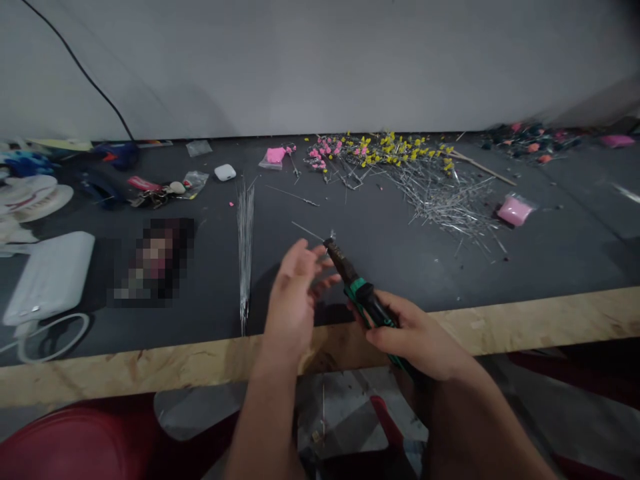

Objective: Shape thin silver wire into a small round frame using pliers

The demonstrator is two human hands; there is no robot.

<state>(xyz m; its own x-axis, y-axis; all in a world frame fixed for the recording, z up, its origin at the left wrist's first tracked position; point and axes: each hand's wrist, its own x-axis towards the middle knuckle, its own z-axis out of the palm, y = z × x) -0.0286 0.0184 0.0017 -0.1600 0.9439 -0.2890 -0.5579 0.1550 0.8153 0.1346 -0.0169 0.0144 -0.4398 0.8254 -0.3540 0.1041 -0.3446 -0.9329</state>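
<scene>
Gripping a green-and-black soldering iron [367, 300] by its thick handle, the right hand [415, 337] is wrapped closed around the tool above the near edge of the dark workbench [525, 253], the tip angled up and to the left toward a thin metal pin [311, 233] lying just beyond it. The iron looks rigid and moderately light, best taken by the insulated green collar and handle, well back from the dark metal barrel, which may be hot. The left hand [295, 297] hangs just left of the tip with fingers loosely spread and slightly curled, holding nothing that can be made out. A white rectangular device [50, 273] sits at the far left, with a blurred-out patch beside it. Farther back and to the right lies a broad scatter of loose silver pins [445, 197], stiff, thin and sharp, easy to bend and best pinched mid-shaft; behind them is a heap of pins topped with yellow and pink beads [380, 150]. A tidy bundle of long wires [245, 247] runs near to far, left of the hands. A small bag of pink material [515, 210] sits at the right, another pink lump [275, 155] at the far centre, and a white earbud case [225, 172] beside a bunch of keys [150, 195]. No brand, label or writing can be read.
</scene>
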